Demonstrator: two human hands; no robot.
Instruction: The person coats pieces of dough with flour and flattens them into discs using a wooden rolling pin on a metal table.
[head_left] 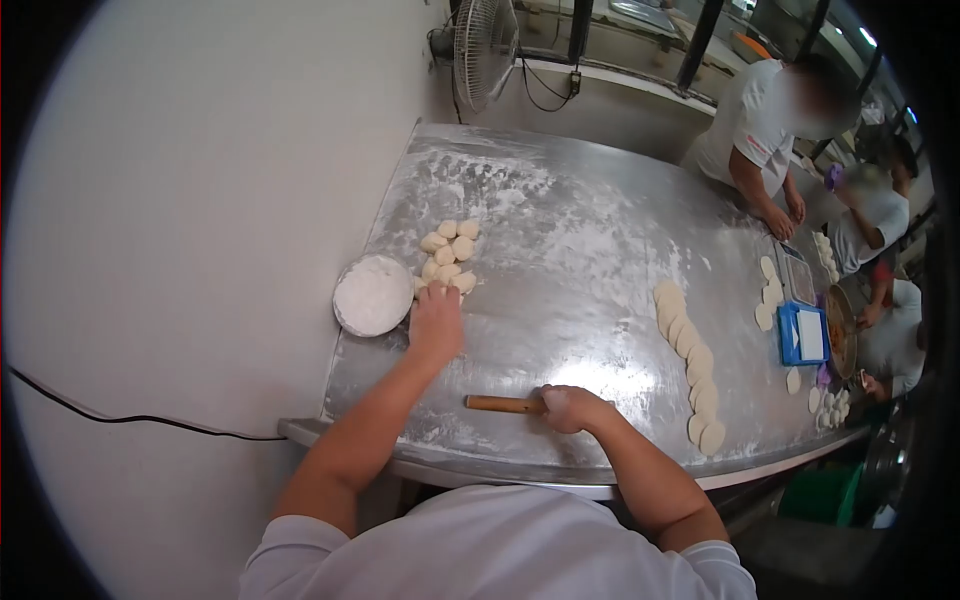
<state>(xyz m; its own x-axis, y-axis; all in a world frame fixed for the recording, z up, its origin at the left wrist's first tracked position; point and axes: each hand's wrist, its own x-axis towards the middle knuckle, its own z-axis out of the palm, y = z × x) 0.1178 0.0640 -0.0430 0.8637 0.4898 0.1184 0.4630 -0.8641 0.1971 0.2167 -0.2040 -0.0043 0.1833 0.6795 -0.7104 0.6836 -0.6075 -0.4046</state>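
My left hand [437, 320] reaches to the near end of a small heap of pale dough balls [445, 254]. Its fingers curl over a dough ball there, and the fingertips are partly hidden. Just left of that hand stands a round bowl of white flour [372, 294]. My right hand [574, 410] is closed around one end of a wooden rolling pin [500, 404], which lies low over the table near its front edge and points left. To the right, a curved row of overlapping flat dough rounds [690, 350] rests on the metal table.
Flour dusts the steel table [560, 260]. A fan [486, 50] stands at the far left corner beside the wall. Across the table a co-worker [752, 140] leans over a scale [797, 275]. A blue tray [803, 333] and more people are at the right.
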